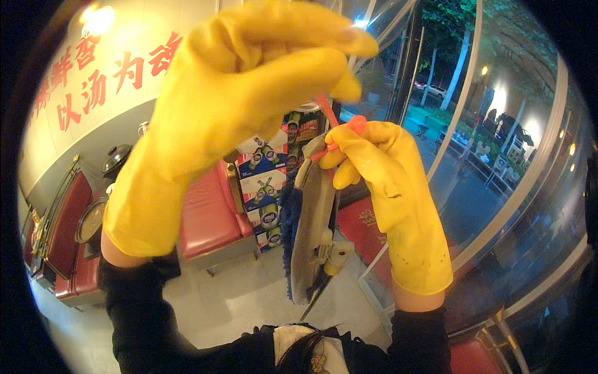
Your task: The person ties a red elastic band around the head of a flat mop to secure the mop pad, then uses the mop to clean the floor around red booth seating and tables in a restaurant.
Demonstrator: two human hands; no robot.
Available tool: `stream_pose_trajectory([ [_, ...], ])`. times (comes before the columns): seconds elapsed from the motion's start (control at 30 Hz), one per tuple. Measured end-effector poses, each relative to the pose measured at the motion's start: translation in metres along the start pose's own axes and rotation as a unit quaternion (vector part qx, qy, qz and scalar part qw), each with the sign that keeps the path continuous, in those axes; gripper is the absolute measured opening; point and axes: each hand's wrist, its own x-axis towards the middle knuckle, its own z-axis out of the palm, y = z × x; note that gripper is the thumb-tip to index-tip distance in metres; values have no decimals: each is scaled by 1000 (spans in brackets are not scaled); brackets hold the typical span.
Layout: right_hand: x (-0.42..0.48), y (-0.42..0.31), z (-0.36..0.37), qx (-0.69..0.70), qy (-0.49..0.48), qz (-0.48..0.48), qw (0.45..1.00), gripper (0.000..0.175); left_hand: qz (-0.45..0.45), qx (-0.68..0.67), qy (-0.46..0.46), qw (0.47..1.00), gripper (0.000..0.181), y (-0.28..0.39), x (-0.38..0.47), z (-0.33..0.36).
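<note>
Both my hands wear yellow rubber gloves. My right hand pinches a red plastic strip at the top of a flat mop head. The mop head hangs on edge, with blue chenille pile on its left side and grey fabric backing. A pale plastic joint sticks out on its right side. Higher up and closer to the camera, my left hand is raised with its fingers bent to the right. The strip's upper end passes behind it, so whether those fingers hold anything is hidden.
Red padded benches stand along the left wall, one bearing a round tray. Stacked drink cartons rise behind the mop head. Glass panels with pale frames run along the right, near a red mat on the floor.
</note>
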Motion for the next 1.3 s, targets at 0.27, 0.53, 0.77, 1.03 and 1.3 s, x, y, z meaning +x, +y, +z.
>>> stream_pose_trajectory([
  [0.27, 1, -1, -6, -11, -10, -6, 1000, 27, -44, 358, -124, 925, 21, -8, -1, 6],
  [0.53, 9, -3, -11, 62, -38, 6, 997, 5, 7, 329, -125, 936, 11, -6, -18, 9],
  [0.77, 18, 7, -19, 66, -53, 4, 996, 7, -50, 248, -141, 957, 17, 3, -14, 6],
  [1.03, 16, 23, -19, 25, -17, -49, 998, 13, -109, 307, -114, 939, 66, -4, -26, 23],
  [1.3, 13, 12, -27, -128, 27, -131, 983, 16, -35, 295, -158, 942, 61, -30, -18, 28],
])
